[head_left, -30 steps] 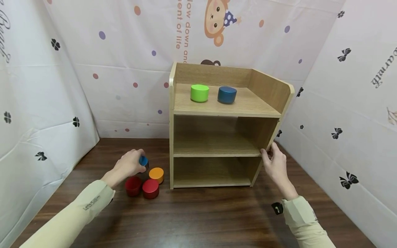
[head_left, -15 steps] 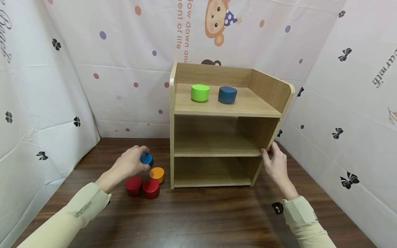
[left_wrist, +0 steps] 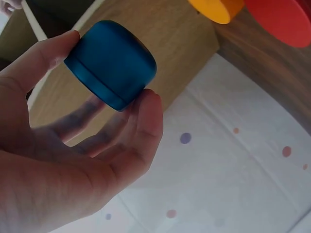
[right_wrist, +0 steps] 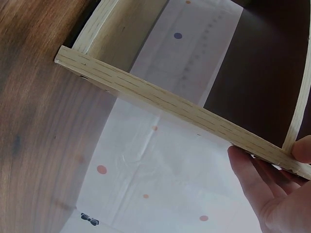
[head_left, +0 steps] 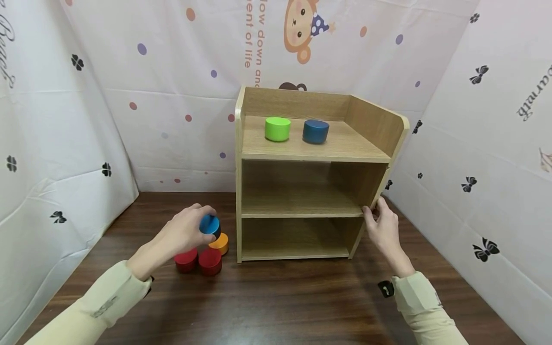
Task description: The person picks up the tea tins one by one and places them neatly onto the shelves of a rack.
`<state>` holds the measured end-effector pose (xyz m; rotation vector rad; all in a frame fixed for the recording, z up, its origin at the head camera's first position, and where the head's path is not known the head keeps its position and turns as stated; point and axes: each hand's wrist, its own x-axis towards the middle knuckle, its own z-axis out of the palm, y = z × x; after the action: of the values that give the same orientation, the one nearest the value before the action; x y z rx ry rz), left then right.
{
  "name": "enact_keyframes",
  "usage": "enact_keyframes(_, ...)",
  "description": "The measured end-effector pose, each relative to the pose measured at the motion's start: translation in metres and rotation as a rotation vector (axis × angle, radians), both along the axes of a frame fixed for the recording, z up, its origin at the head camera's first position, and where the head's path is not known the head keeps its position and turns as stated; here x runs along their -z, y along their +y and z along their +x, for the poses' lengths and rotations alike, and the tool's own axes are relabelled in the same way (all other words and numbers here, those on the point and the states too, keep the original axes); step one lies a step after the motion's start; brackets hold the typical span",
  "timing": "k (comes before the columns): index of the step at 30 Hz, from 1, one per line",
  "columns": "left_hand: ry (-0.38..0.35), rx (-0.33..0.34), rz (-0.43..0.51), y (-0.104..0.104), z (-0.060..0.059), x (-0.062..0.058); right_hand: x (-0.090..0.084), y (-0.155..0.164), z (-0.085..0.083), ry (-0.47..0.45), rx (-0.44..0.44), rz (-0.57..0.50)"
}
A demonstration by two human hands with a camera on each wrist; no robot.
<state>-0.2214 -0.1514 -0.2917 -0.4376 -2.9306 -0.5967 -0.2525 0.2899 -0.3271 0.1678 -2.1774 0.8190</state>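
The left hand pinches a small blue round tin between thumb and fingers, lifted clear of the table at centre left of the head view. Just below it sit an orange tin and two red tins on the dark wooden table. The right hand grips the right front edge of the wooden shelf unit, at mid-height. On its top board, a green tin and a dark blue tin stand side by side.

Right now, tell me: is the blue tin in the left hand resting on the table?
No. The left hand holds the blue tin lifted above the red and orange tins, clear of the table.
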Motion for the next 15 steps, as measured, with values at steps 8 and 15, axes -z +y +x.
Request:
enact_keyframes(8,0.036,0.037,-0.007,0.01,0.013,-0.009,0.0,0.0,0.001,0.005,0.008,0.006)
enact_keyframes(15,0.064,0.081,-0.017,0.022,0.024,-0.021,0.0,-0.001,0.0,0.014,0.011,0.005)
